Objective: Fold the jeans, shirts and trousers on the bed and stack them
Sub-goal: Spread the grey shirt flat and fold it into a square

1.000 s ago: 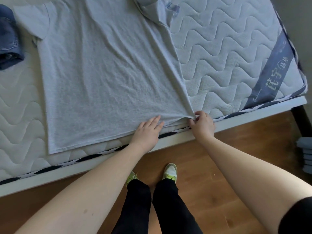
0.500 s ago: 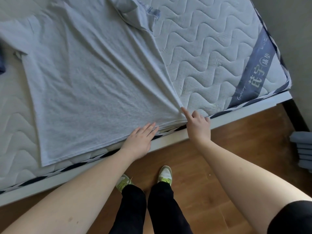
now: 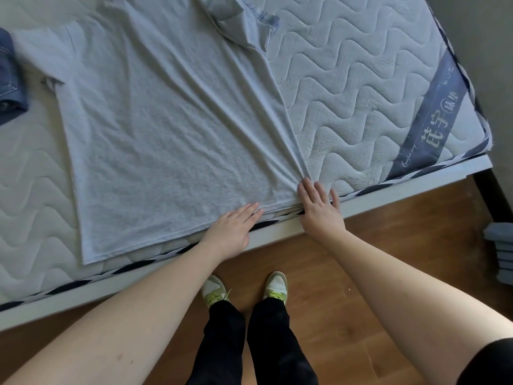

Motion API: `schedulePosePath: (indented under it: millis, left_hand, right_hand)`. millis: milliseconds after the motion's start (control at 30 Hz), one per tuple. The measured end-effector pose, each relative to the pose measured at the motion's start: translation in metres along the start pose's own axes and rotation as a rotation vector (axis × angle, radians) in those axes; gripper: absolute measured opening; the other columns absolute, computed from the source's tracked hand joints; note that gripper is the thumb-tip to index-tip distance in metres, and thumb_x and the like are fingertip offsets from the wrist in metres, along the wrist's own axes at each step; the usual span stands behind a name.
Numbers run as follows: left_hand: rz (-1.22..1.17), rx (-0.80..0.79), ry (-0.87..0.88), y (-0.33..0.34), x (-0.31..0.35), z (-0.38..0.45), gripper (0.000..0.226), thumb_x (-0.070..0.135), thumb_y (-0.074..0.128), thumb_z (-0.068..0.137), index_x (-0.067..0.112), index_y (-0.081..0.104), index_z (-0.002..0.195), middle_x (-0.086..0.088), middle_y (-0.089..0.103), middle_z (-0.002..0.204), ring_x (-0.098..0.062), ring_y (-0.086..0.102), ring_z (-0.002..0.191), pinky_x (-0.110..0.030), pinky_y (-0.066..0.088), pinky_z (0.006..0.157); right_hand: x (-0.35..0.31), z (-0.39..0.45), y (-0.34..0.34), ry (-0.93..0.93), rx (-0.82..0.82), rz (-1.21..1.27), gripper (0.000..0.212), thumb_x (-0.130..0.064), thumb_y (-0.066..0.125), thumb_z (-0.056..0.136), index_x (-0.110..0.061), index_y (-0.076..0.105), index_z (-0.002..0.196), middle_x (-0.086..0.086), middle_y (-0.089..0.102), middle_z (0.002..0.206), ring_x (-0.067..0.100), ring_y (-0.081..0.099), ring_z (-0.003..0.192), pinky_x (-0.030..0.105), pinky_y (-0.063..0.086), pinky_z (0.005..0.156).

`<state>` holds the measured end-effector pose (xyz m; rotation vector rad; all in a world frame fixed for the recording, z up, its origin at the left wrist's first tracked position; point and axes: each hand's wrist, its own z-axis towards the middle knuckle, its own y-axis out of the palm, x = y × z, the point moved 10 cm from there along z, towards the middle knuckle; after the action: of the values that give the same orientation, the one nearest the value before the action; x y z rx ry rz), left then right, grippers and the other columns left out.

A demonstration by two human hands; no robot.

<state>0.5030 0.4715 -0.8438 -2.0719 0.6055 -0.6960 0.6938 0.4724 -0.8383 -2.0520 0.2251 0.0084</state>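
The pale grey cotton T-shirt [image 3: 166, 129] lies flat on the quilted white mattress [image 3: 361, 87]; left hand [image 3: 230, 232] and right hand [image 3: 319, 207], fingers straight, smooth its 5 o'clock hem, so folding should follow

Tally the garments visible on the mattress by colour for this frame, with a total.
Grey: 1, the grey T-shirt spread flat, both hands at its hem.
Blue denim: 1, the folded jeans at the left edge, partly out of frame.
Total: 2.
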Motion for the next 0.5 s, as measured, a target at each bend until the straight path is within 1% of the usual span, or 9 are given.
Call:
schedulePosePath:
  millis: [100,167,200,333,433,500]
  left_hand:
    - [0.021,0.03,-0.016,0.002,-0.018,-0.016,0.067,0.025,0.036,0.1,0.021,0.0,0.157,0.003,-0.004,0.164,-0.012,0.004,0.151,-0.029,0.006,0.12]
    - [0.014,0.052,-0.05,0.004,-0.034,-0.03,0.063,0.026,0.032,0.103,0.022,0.001,0.157,0.005,-0.004,0.164,-0.011,0.004,0.151,-0.03,0.006,0.12]
    - [0.011,0.06,-0.071,0.005,-0.043,-0.039,0.061,0.028,0.03,0.104,0.022,0.001,0.157,0.005,-0.004,0.164,-0.011,0.003,0.151,-0.031,0.006,0.12]
    - [0.01,0.061,-0.182,0.015,-0.09,-0.079,0.056,0.03,0.023,0.106,0.022,-0.001,0.157,0.007,-0.01,0.163,-0.011,-0.002,0.151,-0.031,0.003,0.12]
    - [0.014,0.055,-0.239,0.024,-0.123,-0.11,0.059,0.03,0.025,0.106,0.024,-0.003,0.156,0.006,-0.013,0.162,-0.012,-0.004,0.151,-0.033,0.002,0.121]
    - [0.013,0.055,-0.273,0.03,-0.141,-0.13,0.063,0.03,0.032,0.104,0.025,-0.003,0.156,0.006,-0.014,0.161,-0.014,-0.003,0.151,-0.034,0.006,0.12]
  right_hand:
    - [-0.014,-0.001,-0.005,0.057,0.063,-0.043,0.072,-0.008,0.032,0.091,-0.016,0.006,0.157,0.0,0.0,0.166,0.02,-0.006,0.152,0.045,-0.014,0.118]
    - [-0.029,-0.002,-0.007,0.064,0.082,-0.028,0.073,-0.007,0.033,0.09,-0.02,0.006,0.157,-0.001,0.0,0.166,0.02,-0.008,0.151,0.043,-0.019,0.115]
    - [-0.04,-0.002,-0.007,0.031,0.077,-0.026,0.073,-0.007,0.033,0.091,-0.022,0.006,0.157,-0.002,0.0,0.166,0.019,-0.008,0.151,0.043,-0.018,0.116]
    - [-0.092,-0.003,0.001,-0.164,0.026,0.039,0.07,-0.01,0.034,0.093,-0.023,0.012,0.158,-0.002,0.007,0.165,0.018,-0.001,0.152,0.039,-0.004,0.122]
    - [-0.13,-0.003,0.006,-0.232,0.007,0.084,0.064,-0.016,0.034,0.096,-0.022,0.016,0.157,-0.001,0.009,0.165,0.019,0.001,0.152,0.038,0.001,0.123]
    - [-0.156,-0.005,0.009,-0.267,-0.009,0.081,0.06,-0.023,0.034,0.099,-0.02,0.018,0.157,0.0,0.01,0.165,0.02,0.003,0.152,0.039,0.004,0.123]
